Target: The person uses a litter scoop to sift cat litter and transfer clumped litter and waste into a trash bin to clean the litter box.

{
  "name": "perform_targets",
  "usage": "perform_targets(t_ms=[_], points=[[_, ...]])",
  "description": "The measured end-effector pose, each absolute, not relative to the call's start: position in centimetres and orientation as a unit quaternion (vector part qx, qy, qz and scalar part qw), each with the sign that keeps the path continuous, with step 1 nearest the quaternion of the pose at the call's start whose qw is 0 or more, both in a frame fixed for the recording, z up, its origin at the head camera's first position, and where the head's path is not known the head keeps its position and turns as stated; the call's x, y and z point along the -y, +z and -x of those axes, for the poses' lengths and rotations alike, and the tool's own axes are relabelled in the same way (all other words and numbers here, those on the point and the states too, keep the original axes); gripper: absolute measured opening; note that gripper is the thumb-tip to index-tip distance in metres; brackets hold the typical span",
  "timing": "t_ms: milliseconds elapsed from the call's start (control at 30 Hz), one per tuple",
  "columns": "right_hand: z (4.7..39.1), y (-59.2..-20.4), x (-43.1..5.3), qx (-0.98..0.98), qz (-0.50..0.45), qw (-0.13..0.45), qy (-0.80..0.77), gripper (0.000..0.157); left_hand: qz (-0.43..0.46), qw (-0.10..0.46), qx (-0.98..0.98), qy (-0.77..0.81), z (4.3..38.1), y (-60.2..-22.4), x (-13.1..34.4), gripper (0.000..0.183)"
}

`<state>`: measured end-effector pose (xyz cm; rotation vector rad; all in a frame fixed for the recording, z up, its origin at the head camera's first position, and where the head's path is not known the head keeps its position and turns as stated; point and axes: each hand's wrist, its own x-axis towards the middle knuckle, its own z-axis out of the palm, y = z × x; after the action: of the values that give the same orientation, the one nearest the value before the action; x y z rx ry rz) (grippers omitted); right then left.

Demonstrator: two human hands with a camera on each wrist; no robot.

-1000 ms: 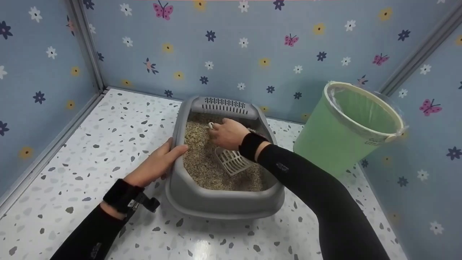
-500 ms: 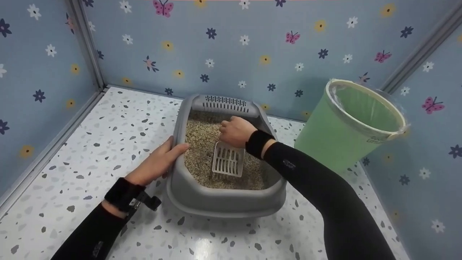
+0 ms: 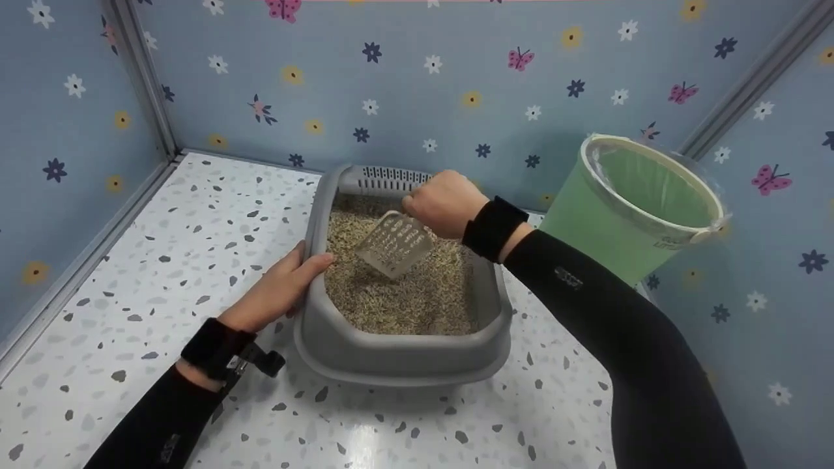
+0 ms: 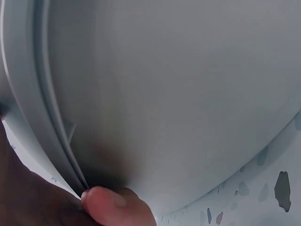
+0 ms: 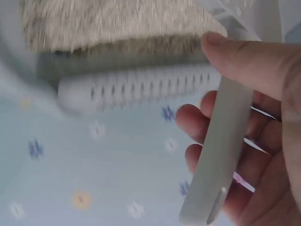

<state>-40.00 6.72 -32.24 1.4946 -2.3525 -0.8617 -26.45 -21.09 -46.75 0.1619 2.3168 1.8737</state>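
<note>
A grey litter box (image 3: 402,358) stands on the speckled surface, with tan granular litter (image 3: 404,309) inside. My left hand (image 3: 277,290) grips its left rim, thumb over the top; in the left wrist view the fingertips (image 4: 115,205) curl beneath the rim against the outer wall. By its handle, my right hand (image 3: 446,203) holds a pale slotted litter scoop (image 3: 393,246) over the back half of the box. The scoop head is tilted and raised above the litter. The right wrist view shows the thumb and fingers wrapped round the scoop's handle (image 5: 221,146).
A green bin (image 3: 603,221) with a clear liner stands at the back right, partly behind my right forearm. Flowered wall panels (image 3: 417,91) close off the back and both sides. White speckled surface (image 3: 195,215) surrounds the box.
My right hand has risen and moved to the right and back with the scoop, lifting its head off the litter and tilting it. The left hand keeps its grip on the rim.
</note>
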Motion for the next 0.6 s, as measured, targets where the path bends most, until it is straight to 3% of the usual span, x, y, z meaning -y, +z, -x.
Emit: perform_targets(t_ms=[133, 300, 400, 600], points=[[39.9, -31.1, -6.8, 0.803, -0.495, 0.140, -0.301, 0.039, -0.056, 0.072, -0.775, 0.625, 26.5, -46.7, 21.3, 0.075], [40.0, -32.0, -7.0, 0.822, -0.454, 0.140, -0.313, 0.032, -0.053, 0.072, -0.774, 0.627, 26.5, -46.9, 21.2, 0.076], [39.8, -33.1, -7.0, 0.838, -0.430, 0.126, -0.311, 0.022, -0.049, 0.070, -0.778, 0.622, 26.5, -46.9, 21.1, 0.077], [39.5, -34.7, -6.9, 0.853, -0.435, 0.059, -0.281, 0.043, -0.053, 0.064, -0.783, 0.616, 26.4, -46.6, 21.0, 0.080]])
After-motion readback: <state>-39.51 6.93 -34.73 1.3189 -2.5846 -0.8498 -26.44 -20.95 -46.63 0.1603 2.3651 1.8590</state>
